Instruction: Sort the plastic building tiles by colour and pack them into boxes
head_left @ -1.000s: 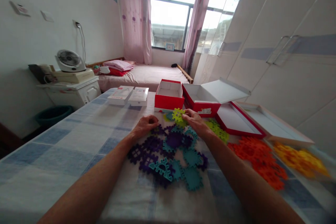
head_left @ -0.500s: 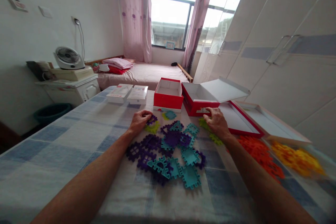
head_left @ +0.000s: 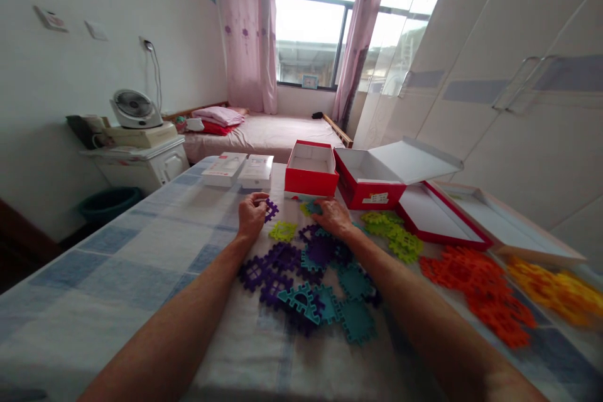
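L hand (head_left: 253, 216) pinches purple pc (head_left: 271, 210), R hand (head_left: 333, 217) at teal pc (head_left: 312, 207)
L closed on edge; R half-curled, can't tell if gripping. Lime pc (head_left: 282, 232) btwn hands, nearer L.

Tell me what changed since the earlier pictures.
The right hand let go of its lime piece at the lime pile and came back left, fingers at a teal piece. The left hand drew slightly left, holding a purple piece. The boxes and orange pile stayed put.
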{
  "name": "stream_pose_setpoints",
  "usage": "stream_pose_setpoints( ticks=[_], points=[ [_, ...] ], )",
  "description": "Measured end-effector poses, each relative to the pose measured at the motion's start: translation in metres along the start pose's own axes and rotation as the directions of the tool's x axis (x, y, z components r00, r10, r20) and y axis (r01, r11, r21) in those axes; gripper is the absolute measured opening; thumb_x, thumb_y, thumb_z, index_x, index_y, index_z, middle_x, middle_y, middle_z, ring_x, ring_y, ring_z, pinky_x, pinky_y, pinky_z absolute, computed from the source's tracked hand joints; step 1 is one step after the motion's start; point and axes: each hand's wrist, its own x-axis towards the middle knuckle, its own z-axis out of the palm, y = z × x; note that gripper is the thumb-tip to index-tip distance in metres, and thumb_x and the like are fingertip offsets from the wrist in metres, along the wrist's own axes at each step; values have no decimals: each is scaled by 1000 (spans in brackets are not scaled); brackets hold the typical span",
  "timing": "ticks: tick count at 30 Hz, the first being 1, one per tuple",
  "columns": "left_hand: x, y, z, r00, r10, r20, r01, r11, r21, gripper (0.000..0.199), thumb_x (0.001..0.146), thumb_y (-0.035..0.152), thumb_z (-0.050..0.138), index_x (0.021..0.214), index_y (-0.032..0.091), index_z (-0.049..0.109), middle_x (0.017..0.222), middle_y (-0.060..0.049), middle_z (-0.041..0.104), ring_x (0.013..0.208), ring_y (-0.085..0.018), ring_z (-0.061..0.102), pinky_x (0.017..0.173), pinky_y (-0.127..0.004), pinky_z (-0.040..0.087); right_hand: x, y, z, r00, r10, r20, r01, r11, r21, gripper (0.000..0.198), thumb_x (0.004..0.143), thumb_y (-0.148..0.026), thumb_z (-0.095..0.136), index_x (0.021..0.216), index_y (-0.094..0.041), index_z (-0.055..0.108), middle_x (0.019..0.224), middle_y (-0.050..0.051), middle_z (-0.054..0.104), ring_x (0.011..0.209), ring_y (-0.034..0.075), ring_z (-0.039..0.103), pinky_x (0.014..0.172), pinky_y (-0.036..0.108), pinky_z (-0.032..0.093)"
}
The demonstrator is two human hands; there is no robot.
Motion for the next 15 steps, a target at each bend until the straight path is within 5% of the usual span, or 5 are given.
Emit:
stream_pose_setpoints(
  ticks=[3,6,9,11,15],
  points=[
    [3,-5,0,1000,0,-21,0,1000,28,31,59,11,51,85,13,68,61,0,62,47,-9,55,43,-18,41,-10,-2,-9,999,-6,-42,7,1000,21,46,78,-28,54,123,-17,55,124,14,55,107,23,56,89,30,41],
    [5,-9,0,999,-17,-38,18,999,33,31,59,11,52,86,13,68,63,-1,63,47,-10,57,44,-19,43,-27,-6,-23,990,-138,22,135,985,105,46,77,-29,55,121,-17,56,120,12,57,102,21,58,87,29,42],
    [6,-11,1,998,-29,-52,31,999,31,31,59,12,54,87,13,67,66,-3,64,49,-12,59,45,-20,45,-41,-13,-36,894,-385,228,338,916,217,47,76,-36,61,119,-18,59,114,9,61,101,21,58,89,30,41],
    [7,-11,1,998,-31,-54,33,999,32,30,59,12,55,86,13,67,68,-3,65,50,-13,61,46,-21,47,-45,-20,-39,846,-468,256,397,873,284,48,78,-46,59,118,-20,61,112,7,63,103,21,57,90,31,41],
    [6,-11,1,999,-22,-44,23,999,44,29,59,12,54,85,14,67,70,-4,65,53,-13,61,47,-21,48,-38,-42,-28,933,-337,129,312,932,183,40,84,-44,51,112,-20,64,113,8,64,106,21,56,90,31,40]
  ],
)
